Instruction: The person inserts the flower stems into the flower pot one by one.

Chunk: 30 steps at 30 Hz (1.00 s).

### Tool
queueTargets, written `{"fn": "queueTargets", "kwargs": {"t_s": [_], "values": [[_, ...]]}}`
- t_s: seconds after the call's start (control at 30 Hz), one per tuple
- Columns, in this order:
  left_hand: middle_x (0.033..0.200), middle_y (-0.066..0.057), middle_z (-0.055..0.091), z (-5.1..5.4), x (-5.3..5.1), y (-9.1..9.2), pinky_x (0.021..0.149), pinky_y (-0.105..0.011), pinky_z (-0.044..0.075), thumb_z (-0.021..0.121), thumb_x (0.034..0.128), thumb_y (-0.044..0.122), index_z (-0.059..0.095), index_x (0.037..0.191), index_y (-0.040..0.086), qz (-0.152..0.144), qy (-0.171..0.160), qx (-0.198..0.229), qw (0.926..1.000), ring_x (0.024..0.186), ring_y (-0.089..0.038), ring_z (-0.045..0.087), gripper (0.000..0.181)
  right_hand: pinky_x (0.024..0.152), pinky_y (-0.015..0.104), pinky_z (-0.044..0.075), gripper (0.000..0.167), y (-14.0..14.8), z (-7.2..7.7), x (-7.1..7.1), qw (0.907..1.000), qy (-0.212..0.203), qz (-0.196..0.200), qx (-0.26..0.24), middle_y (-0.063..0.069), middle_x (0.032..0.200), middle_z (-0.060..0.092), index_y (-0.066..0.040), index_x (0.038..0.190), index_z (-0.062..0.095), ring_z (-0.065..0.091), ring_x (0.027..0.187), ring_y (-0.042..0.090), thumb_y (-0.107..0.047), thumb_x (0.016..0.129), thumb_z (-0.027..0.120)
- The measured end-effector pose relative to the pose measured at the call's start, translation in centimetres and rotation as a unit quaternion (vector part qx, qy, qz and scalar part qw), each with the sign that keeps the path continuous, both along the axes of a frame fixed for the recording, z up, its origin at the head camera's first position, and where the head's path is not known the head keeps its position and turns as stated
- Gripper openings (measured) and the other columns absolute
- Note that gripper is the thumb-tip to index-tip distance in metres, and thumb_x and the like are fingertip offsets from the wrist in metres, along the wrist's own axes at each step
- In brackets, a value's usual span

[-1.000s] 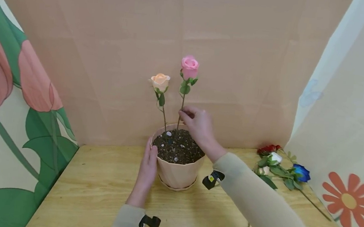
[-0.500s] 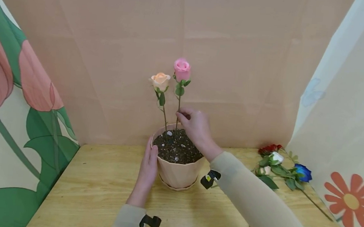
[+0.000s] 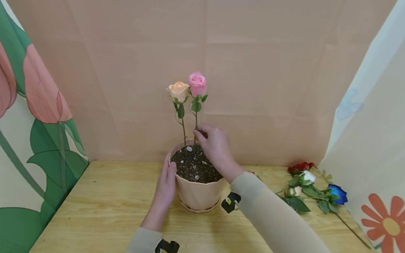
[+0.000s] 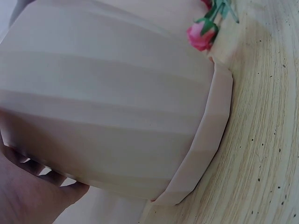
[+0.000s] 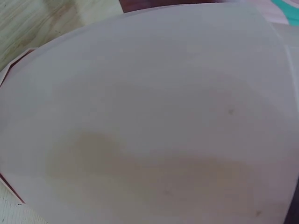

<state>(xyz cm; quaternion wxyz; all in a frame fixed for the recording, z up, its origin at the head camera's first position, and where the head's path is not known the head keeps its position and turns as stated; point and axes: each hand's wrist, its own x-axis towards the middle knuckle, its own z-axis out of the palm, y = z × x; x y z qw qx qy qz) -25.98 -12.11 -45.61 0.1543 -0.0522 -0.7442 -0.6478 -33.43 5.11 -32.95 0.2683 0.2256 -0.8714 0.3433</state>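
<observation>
A: ok so the pink rose (image 3: 197, 84) has shifted left and sunk lower over the last second, and the right hand (image 3: 215, 146) moved with it.

B: Yeah, the bloom's right beside the peach rose (image 3: 178, 91) now. Can't tell if they touch. What's the setup?

A: Biggest first: wood-grain table (image 3: 115, 199), with a pale pink pot (image 3: 196, 194) upright on a matching saucer (image 3: 197, 210). Dark soil (image 3: 199, 163) inside.

B: And the hands?

A: Left hand (image 3: 166, 182) lies along the pot's left side, fingers fairly straight against the wall. The right hand's grip is a pinch, thumb and finger on the pink rose's stem above the soil.

B: So where's that stem going?

A: Down to the soil at the back of the pot, near the peach one's stem. Can't see how deep.

B: Loose stuff?

A: Blue rose (image 3: 337, 194), white rose (image 3: 308, 178) and red rose (image 3: 300, 167) lying on the table's right side. Tiniest thing: whitish bits (image 3: 189, 148) in the soil.
</observation>
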Motion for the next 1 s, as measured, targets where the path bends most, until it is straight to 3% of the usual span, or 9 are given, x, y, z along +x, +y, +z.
{"fn": "queueTargets", "kwargs": {"t_s": [0.23,0.7,1.0], "values": [[0.182,-0.013,0.023,0.0,-0.1,0.1,0.133,-0.062,0.019,0.032,0.1221,0.045,0.023,0.178,0.021,0.003,0.0,-0.006,1.0,0.165,-0.04,0.024,0.061,0.065,0.04,0.05,0.029,0.0,-0.6,-0.4,0.9999,0.001,-0.017,-0.001,0.0,0.073,0.066,-0.011,0.082,0.069,0.06,0.068,0.023,-0.016,0.11,0.073],[0.182,-0.012,0.023,0.1,-0.1,0.2,0.133,-0.062,0.02,0.033,0.1223,0.044,0.024,0.178,0.024,0.006,-0.006,-0.004,1.0,0.164,-0.039,0.025,0.06,0.067,0.042,0.051,0.027,-0.4,-1.3,-1.1,0.9997,-0.012,-0.022,0.004,0.0,0.071,0.065,-0.011,0.085,0.071,0.06,0.068,0.024,-0.019,0.111,0.071],[0.182,-0.012,0.022,0.1,-0.3,0.5,0.134,-0.061,0.018,0.033,0.1223,0.043,0.022,0.178,0.02,-0.004,0.009,0.002,1.0,0.166,-0.038,0.022,0.062,0.083,0.052,0.061,0.017,-0.7,-1.7,-0.9,0.9997,0.009,-0.019,0.014,0.007,0.095,0.081,-0.01,0.101,0.082,0.077,0.088,0.031,-0.022,0.11,0.074]]}}
